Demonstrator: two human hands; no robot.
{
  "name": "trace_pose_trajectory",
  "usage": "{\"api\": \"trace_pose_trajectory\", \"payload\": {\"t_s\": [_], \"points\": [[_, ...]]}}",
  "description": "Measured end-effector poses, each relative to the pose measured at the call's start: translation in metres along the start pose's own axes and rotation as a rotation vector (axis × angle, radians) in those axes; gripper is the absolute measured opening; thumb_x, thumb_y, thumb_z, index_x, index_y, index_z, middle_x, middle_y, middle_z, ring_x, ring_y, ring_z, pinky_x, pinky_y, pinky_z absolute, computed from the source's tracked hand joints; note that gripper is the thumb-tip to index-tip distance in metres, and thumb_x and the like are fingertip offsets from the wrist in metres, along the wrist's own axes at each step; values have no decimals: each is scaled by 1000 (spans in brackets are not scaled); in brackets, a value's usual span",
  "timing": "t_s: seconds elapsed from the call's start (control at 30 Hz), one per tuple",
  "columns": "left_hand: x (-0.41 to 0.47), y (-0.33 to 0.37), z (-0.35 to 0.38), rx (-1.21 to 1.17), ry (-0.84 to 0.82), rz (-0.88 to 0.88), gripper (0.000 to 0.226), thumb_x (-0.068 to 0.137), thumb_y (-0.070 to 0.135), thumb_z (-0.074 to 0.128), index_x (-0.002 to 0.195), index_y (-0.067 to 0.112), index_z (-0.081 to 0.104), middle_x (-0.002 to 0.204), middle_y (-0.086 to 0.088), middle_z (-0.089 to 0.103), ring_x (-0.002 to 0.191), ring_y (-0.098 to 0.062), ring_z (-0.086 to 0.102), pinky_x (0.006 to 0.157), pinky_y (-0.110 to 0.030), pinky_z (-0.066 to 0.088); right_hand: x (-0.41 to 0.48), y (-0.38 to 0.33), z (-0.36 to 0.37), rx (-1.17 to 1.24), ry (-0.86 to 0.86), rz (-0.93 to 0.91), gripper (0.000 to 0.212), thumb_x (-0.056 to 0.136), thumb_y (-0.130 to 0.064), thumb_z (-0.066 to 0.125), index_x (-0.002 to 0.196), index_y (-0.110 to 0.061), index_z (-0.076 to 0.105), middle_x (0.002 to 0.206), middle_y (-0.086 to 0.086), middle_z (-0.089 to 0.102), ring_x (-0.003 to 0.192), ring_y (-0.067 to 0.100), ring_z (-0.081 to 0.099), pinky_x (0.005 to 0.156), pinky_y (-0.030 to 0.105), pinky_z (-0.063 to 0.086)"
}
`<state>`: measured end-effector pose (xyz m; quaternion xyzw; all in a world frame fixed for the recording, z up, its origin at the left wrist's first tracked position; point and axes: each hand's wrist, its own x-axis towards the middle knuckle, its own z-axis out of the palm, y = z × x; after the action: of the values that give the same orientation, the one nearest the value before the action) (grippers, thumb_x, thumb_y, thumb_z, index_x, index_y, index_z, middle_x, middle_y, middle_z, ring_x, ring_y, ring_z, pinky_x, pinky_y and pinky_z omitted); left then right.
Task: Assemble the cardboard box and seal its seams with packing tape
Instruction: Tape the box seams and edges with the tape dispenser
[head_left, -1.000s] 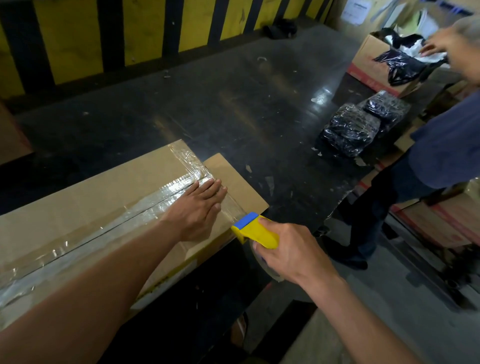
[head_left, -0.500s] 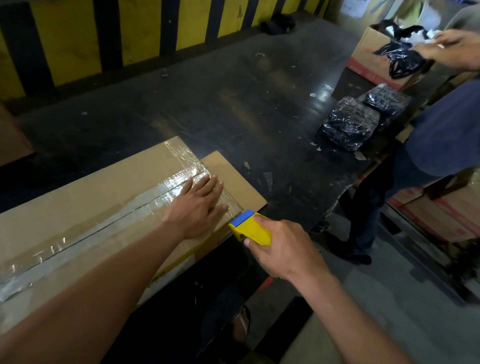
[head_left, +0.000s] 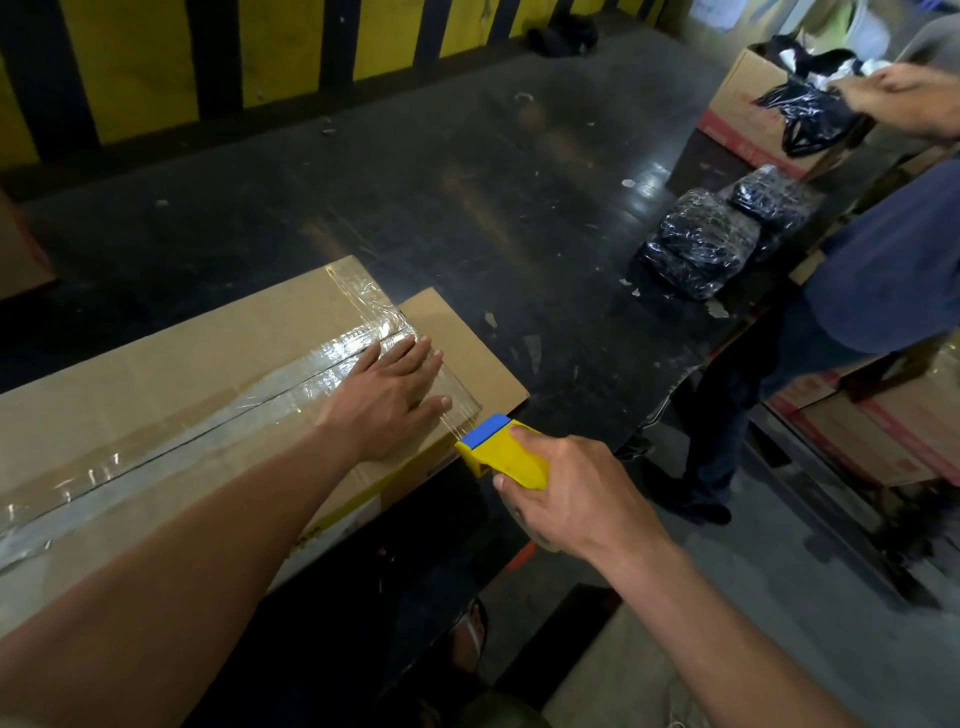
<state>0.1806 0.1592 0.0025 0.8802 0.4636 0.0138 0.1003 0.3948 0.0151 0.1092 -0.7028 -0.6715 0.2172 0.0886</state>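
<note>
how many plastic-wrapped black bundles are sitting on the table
2: a larger bundle near the table's right edge, and a smaller bundle touching it behind. More may be hidden in the open box.

My desk (head_left: 467, 171) is dark, scuffed and glossy, catching patches of light. Behind it runs a wall (head_left: 156, 67) of yellow and black upright stripes. To my right the grey concrete floor (head_left: 779, 597) shows, with stacked cartons (head_left: 883, 431) standing on it.
</note>
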Motion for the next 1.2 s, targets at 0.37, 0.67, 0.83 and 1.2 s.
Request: {"api": "trace_pose_trajectory", "payload": {"t_s": [0.37,0.67,0.83,1.2], "points": [[0,-1,1,13,9,10,80,95,70,4,160,26,19,169,1,12,156,-17,3,124,-42,-2,29,-1,2,-5,-148,82,55,84,-56,66,134,-36,58,100,4,71,88,27,67,67,31,50],[0,-2,3,55,15,14,80,95,71,3,159,26,20,168,0,15,156,-19,7,124,-44,1,43,-12,-6,22,-172,86,46,87,-49,68,126,-24,66,109,5,72,96,29,66,84,44,57],[-1,2,1,38,19,2,75,98,67,11,159,25,21,168,-1,15,156,-18,6,124,-43,-1,37,-3,22,81,-297,155,32,76,-55,63,94,-31,73,85,0,72,81,26,68,75,43,58],[-5,11,-6,12,43,3,77,98,61,14,157,15,29,164,-9,27,153,-27,22,125,-48,16,33,3,12,86,-98,111,52,82,-55,68,128,-31,64,113,5,73,105,32,65,83,39,55]]}}
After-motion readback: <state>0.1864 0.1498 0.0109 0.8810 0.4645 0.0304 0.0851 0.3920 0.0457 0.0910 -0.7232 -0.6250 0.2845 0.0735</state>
